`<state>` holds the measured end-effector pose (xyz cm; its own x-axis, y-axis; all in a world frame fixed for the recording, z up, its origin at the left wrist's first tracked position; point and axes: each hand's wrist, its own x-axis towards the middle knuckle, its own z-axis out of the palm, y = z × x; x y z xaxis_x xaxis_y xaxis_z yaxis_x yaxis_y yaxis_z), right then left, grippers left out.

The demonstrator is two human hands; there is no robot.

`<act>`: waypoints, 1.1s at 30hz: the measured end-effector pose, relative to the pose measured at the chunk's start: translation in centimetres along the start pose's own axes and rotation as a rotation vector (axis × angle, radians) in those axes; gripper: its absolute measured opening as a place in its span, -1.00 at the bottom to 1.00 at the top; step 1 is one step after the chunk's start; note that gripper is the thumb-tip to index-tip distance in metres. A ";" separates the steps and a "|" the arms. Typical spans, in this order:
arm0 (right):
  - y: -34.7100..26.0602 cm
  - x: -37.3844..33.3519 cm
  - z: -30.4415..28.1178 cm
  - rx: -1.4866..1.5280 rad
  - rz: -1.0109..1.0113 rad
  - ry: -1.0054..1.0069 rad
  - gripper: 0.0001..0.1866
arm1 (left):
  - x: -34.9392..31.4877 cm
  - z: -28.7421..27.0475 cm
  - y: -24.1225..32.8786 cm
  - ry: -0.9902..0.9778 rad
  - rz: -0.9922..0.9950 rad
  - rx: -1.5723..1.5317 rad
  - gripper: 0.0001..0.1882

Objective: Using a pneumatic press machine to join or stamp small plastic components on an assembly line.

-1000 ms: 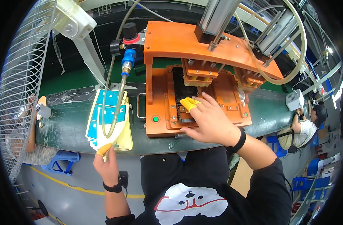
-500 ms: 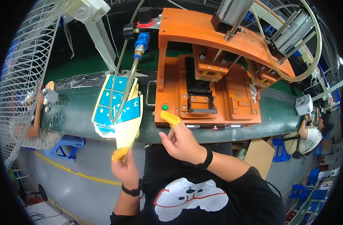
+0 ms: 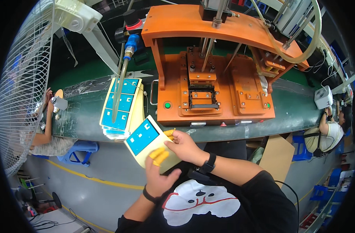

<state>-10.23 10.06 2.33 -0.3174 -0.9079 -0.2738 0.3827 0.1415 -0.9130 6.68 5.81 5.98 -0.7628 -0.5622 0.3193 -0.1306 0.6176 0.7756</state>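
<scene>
In front of my chest is a cream backing sheet with a blue film panel on its upper half; small pale cut-outs show in the blue. My right hand, with yellow finger cots, pinches the sheet's right edge. Over the sheet's lower part lies my left hand, fingers stretched and thumb apart, slightly blurred; I cannot tell if it touches the paper. Beyond, a stack of similar sheets lies on the bench under a hose. Right of it stands an orange press, its left head lowered over a black frame.
The clear hose hangs from a blue fitting. A wire fan guard rises at the left. The green bench runs across. Blue stools and a cardboard sheet stand below. People sit at both ends.
The sheet has come off the stack toward my chest. My right hand has taken its edge, and my left fingers have loosened and spread. The press's left head has dropped. The view has shifted.
</scene>
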 end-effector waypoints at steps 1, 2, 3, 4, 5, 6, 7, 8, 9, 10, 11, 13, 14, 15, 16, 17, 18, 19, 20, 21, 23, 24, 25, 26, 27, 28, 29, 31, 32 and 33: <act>0.2 -0.5 -0.1 -0.062 -0.093 -0.014 -0.70 | 0.9 -0.1 -0.3 0.091 0.050 0.121 -0.47; 0.2 -1.2 -0.1 -0.084 -0.196 0.018 -0.69 | 1.7 -0.2 -0.6 0.181 0.102 0.241 -0.49; -0.8 -2.1 -0.1 -0.077 -0.198 0.018 -0.69 | 2.4 -0.2 -0.9 0.176 0.103 0.246 -0.49; -2.5 -3.3 -0.3 -0.207 -0.231 0.029 -0.71 | 3.1 -0.1 -1.2 0.201 0.113 0.264 -0.52; -3.6 -4.1 -0.3 -0.337 -0.263 0.043 -0.73 | 3.7 0.0 -1.2 0.226 0.123 0.281 -0.56; -3.8 -4.5 -0.6 -0.378 -0.408 0.078 -0.75 | 4.3 0.2 -0.1 0.247 0.135 0.274 -0.64; -4.1 -4.9 -1.0 -0.374 -0.412 0.092 -0.75 | 4.6 0.5 0.3 0.237 0.145 0.270 -0.64; -4.4 -5.3 -1.6 -0.426 -0.495 0.081 -0.74 | 4.7 0.8 0.6 0.238 0.158 0.252 -0.69; -4.6 -5.8 -2.1 -0.479 -0.574 0.076 -0.73 | 4.8 1.2 0.9 0.234 0.172 0.230 -0.72; -4.9 -6.4 -2.6 -0.462 -0.592 0.084 -0.73 | 5.0 1.5 1.3 0.213 0.184 0.221 -0.72; -4.9 -6.8 -3.2 -0.458 -0.590 0.113 -0.73 | 5.2 1.9 1.7 0.210 0.176 0.202 -0.76; -4.9 -7.8 -4.7 -0.445 -0.621 0.112 -0.75 | 5.6 2.8 2.3 0.172 0.185 0.164 -0.79; -5.0 -8.6 -5.6 -0.444 -0.616 0.156 -0.75 | 5.8 3.3 2.4 0.175 0.186 0.145 -0.80; -5.3 -9.6 -6.6 -0.487 -0.578 0.175 -0.76 | 6.1 4.0 2.5 0.172 0.190 0.120 -0.81; -5.5 -10.6 -7.8 -0.534 -0.537 0.196 -0.77 | 6.2 4.5 2.6 0.221 0.168 0.066 -0.81; -5.4 -11.5 -9.1 -0.538 -0.524 0.254 -0.77 | 5.9 4.9 2.1 0.264 0.009 -0.134 -0.81; -5.2 -12.7 -10.6 -0.553 -0.547 0.347 -0.78 | 6.1 4.7 2.1 0.303 -0.048 -0.215 -0.84; -4.8 -14.1 -12.1 -0.570 -0.567 0.443 -0.79 | 5.8 3.9 1.6 0.341 -0.244 -0.369 -0.83; -4.6 -15.7 -14.0 -0.530 -0.575 0.525 -0.81 | 5.7 3.0 -0.9 0.398 -0.196 -0.528 -0.82; -2.8 -17.7 -16.4 -0.398 -0.467 0.612 -0.83 | 6.6 1.7 0.6 0.196 -0.091 -0.968 -0.83; 2.4 -21.0 -22.5 0.176 -0.443 0.809 -0.84 | 7.7 2.5 3.3 0.445 -0.154 -0.926 -0.85; 5.5 -23.1 -25.7 0.320 -0.385 1.000 -0.83 | 7.4 2.4 2.1 0.334 0.032 -0.820 -0.84; 8.6 -26.0 -28.0 0.353 -0.306 1.159 -0.77 | 7.6 2.5 0.7 0.210 0.221 -0.720 -0.82; 12.8 -29.2 -29.8 0.559 -0.240 1.189 -0.72 | 8.4 2.6 1.0 -0.004 0.286 -0.690 -0.79; 17.4 -31.7 -30.5 0.730 -0.080 1.358 -0.69 | 8.9 2.9 1.7 -0.031 0.286 -0.706 -0.79; 20.9 -34.1 -30.1 0.929 0.121 1.366 -0.75 | 9.3 3.5 2.7 -0.172 0.365 -0.577 -0.79; 31.2 -40.8 -31.5 1.260 -0.291 0.615 -0.77 | 10.0 4.5 3.5 -0.314 0.441 -0.485 -0.78; 34.8 -39.1 -27.1 1.467 -0.077 1.269 -0.82 | 10.4 5.4 5.4 -0.365 0.472 -0.371 -0.79; 36.4 -39.8 -25.6 1.519 -0.077 1.212 -0.87 | 10.5 5.8 5.8 -0.420 0.498 -0.293 -0.80; 38.3 -40.0 -24.7 1.486 -0.051 1.343 -0.90 | 10.5 6.1 6.0 -0.477 0.525 -0.224 -0.81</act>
<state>-4.35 61.53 -29.14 -0.4051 0.0193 -0.9141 0.4154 -0.8868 -0.2028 -5.98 6.94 10.69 -0.8881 0.1071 0.4471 0.4201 0.5842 0.6945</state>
